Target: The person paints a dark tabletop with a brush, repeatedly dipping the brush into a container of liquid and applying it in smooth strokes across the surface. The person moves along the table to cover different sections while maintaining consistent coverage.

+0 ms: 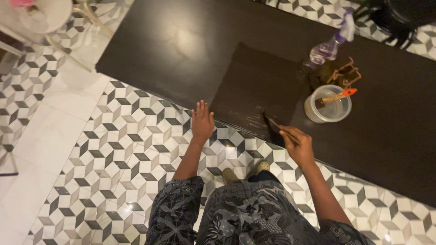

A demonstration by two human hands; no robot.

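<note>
Dark brown wood, the long table (181, 41) runs slantwise under me, and everything else I place against it. Beyond its near edge lies the floor (113, 149), tiled in a grey, black and white cube pattern. On the table's middle sits a duller, wet-looking patch (259, 86) that reaches the near edge. Toward the table's far side from that patch stands a clear plastic tub (328, 109) with an orange-handled brush (338, 96) resting in it, and just beyond it a clear spray bottle (328, 45) lies beside some brown wire-like thing I cannot make out. My left hand (202, 122) lies flat, fingers spread, on the table's near edge, holding nothing. My right hand (297, 144), well apart from it, is closed around a thin paintbrush (272, 123) whose bristles touch the patch at that same edge.
</note>
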